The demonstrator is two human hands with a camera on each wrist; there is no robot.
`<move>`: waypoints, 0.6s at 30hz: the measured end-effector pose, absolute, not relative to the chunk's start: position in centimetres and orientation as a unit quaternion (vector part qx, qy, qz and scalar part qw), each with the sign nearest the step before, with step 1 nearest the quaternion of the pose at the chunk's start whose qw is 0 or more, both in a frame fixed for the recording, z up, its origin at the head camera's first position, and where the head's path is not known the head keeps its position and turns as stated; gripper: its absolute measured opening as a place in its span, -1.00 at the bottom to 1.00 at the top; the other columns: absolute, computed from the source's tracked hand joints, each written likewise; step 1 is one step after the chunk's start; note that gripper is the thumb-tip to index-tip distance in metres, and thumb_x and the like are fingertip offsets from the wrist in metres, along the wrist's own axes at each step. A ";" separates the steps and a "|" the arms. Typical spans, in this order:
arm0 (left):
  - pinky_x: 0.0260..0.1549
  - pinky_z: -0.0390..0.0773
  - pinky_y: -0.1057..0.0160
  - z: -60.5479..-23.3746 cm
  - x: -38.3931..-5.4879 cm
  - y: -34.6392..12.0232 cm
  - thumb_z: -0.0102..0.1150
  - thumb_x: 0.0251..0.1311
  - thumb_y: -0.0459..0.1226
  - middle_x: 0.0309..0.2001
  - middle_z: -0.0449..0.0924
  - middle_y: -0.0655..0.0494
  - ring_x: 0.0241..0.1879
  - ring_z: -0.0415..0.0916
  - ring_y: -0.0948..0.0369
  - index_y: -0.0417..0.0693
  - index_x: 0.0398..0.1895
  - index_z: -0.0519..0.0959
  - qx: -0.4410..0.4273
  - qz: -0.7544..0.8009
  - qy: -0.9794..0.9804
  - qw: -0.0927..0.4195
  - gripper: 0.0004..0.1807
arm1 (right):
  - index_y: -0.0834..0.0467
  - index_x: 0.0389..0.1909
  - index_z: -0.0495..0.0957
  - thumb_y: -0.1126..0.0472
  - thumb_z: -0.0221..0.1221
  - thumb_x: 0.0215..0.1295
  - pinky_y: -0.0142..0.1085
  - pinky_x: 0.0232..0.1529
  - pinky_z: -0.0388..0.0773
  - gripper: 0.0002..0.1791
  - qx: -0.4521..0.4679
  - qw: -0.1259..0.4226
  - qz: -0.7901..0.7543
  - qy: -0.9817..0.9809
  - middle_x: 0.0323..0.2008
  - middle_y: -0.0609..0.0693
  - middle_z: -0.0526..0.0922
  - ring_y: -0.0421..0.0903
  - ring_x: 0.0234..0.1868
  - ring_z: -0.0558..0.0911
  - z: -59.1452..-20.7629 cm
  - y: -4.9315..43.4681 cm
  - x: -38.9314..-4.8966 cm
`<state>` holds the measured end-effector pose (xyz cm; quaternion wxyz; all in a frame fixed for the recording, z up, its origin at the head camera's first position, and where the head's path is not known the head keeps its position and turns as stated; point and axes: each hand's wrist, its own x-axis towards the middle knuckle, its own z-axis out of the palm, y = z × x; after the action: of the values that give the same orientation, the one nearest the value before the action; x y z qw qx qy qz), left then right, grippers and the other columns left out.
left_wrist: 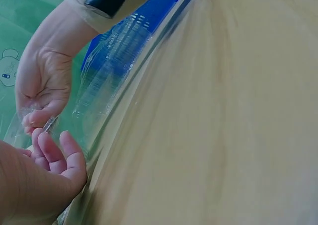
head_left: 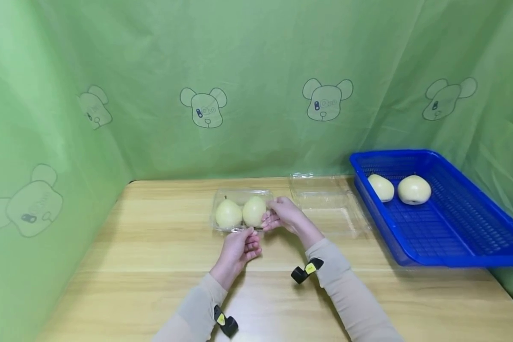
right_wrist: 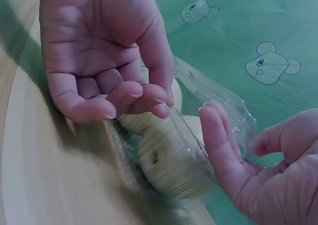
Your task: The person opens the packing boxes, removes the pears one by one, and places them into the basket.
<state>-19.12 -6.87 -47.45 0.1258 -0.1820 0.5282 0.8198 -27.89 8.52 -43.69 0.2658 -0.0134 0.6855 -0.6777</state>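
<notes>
A clear plastic clamshell box (head_left: pixel 239 192) holds two pale yellow pears, a left pear (head_left: pixel 228 213) and a right pear (head_left: pixel 254 212). My left hand (head_left: pixel 240 248) pinches the box's front edge between thumb and forefinger, its other fingers loosely bent. At the front right corner, my right hand (head_left: pixel 281 214) grips the plastic rim. Seen from the right wrist, clear plastic (right_wrist: pixel 218 93) covers the pears, and both hands' fingertips are at its edge. Whether the lid is fully fastened cannot be told.
Another clear plastic box (head_left: pixel 325 199) stands open just right of my right hand. Beyond it, a blue plastic basket (head_left: pixel 446 259) holds two more pears (head_left: pixel 414 190). A green cloth (head_left: pixel 261 147) with bear-head drawings hangs behind the wooden table (head_left: pixel 154 266).
</notes>
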 end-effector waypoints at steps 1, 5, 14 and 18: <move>-0.44 0.68 0.31 -47.4 -19.1 -6.9 0.03 0.32 -0.28 -0.57 0.62 0.21 -0.59 0.52 0.34 -0.21 -0.28 0.56 -0.179 0.820 0.529 0.126 -0.83 | 0.50 0.13 0.24 0.18 -0.18 0.52 -0.25 -0.39 0.74 -0.56 -0.009 0.266 -0.678 0.685 -0.50 0.11 0.59 -0.09 -0.57 0.66 -43.6 8.6 -27.9; -0.41 0.68 0.30 -47.3 -19.1 -6.9 0.04 0.33 -0.25 -0.55 0.63 0.21 -0.58 0.53 0.34 -0.24 -0.21 0.56 -0.176 0.821 0.528 0.129 -0.79 | 0.53 0.18 0.22 0.18 -0.17 0.52 -0.27 -0.39 0.74 -0.52 -0.011 0.273 -0.682 0.679 -0.49 0.10 0.60 -0.10 -0.57 0.67 -43.6 8.9 -28.1; -0.37 0.67 0.30 -47.2 -19.1 -7.1 0.01 0.37 -0.18 -0.50 0.64 0.20 -0.53 0.54 0.34 -0.25 -0.15 0.54 -0.169 0.823 0.525 0.139 -0.72 | 0.55 0.18 0.23 0.16 -0.10 0.50 -0.29 -0.37 0.74 -0.49 -0.016 0.281 -0.694 0.663 -0.52 0.06 0.62 -0.11 -0.55 0.68 -43.6 9.4 -28.1; -0.33 0.65 0.29 -47.1 -19.2 -7.2 -0.04 0.40 -0.14 -0.45 0.63 0.18 -0.48 0.53 0.31 -0.27 -0.10 0.51 -0.167 0.821 0.527 0.142 -0.67 | 0.52 0.17 0.26 0.18 -0.05 0.47 -0.28 -0.34 0.74 -0.51 -0.017 0.280 -0.694 0.663 -0.45 0.11 0.65 -0.10 -0.51 0.70 -43.3 9.6 -28.0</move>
<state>-19.17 -7.23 -47.07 0.1418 -0.1668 0.5266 0.8214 -28.02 9.61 -43.31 0.2797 -0.0171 0.6634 -0.6938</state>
